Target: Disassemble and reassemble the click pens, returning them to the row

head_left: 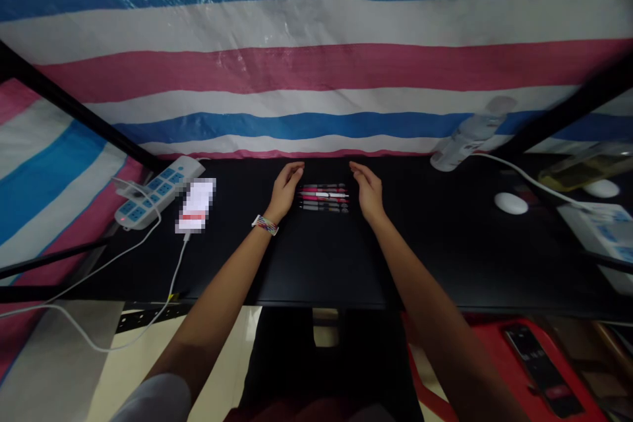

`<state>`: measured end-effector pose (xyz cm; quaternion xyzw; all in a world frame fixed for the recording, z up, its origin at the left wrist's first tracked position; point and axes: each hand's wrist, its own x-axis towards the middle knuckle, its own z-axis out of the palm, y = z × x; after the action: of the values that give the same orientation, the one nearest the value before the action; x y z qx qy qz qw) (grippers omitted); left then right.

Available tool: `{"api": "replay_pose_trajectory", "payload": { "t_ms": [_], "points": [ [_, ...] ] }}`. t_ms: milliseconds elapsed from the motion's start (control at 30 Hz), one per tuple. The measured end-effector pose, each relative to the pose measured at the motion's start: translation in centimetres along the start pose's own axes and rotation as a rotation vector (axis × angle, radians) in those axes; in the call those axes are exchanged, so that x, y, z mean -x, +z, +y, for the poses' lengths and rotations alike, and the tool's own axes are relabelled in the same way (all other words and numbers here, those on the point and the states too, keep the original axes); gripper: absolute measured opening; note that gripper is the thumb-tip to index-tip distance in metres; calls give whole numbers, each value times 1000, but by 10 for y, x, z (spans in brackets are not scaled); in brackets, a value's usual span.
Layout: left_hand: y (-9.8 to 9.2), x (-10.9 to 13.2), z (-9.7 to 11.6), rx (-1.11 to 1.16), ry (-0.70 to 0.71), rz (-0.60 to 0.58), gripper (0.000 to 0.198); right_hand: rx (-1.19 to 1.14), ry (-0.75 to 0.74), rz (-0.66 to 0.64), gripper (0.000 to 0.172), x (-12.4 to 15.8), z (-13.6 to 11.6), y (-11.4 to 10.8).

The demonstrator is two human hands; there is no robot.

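Several pens lie side by side in a small row on the black table, some pink, one white, others dark or grey. My left hand rests on its edge just left of the row, fingers stretched forward and palm turned inward. On the other side, my right hand mirrors it, fingers extended, a little apart from the pen ends. Neither hand holds anything. A multicoloured woven band circles my left wrist.
On the left are a white power strip and a lit phone with a charging cable. To the right stand a clear bottle, a white mouse-like object and another power strip. A striped tarp hangs behind the black table.
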<state>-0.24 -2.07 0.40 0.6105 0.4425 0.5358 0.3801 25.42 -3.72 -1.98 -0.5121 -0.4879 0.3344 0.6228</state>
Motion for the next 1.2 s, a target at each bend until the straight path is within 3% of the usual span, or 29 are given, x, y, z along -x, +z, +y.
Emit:
{"api": "replay_pose_trajectory", "payload": {
  "t_ms": [267, 700, 967, 1200],
  "points": [
    [21, 3, -3, 158, -129, -9, 62, -80, 73, -79, 46, 10, -4, 26],
    [27, 24, 8, 129, -87, -7, 57, -187, 133, -11, 36, 23, -13, 28],
    [21, 57, 24, 140, -95, 1, 56, -207, 170, -48, 37, 59, -21, 20],
    [15, 96, 45, 161, -145, -7, 55, -234, 202, -84, 35, 98, -44, 11]
  ]
}}
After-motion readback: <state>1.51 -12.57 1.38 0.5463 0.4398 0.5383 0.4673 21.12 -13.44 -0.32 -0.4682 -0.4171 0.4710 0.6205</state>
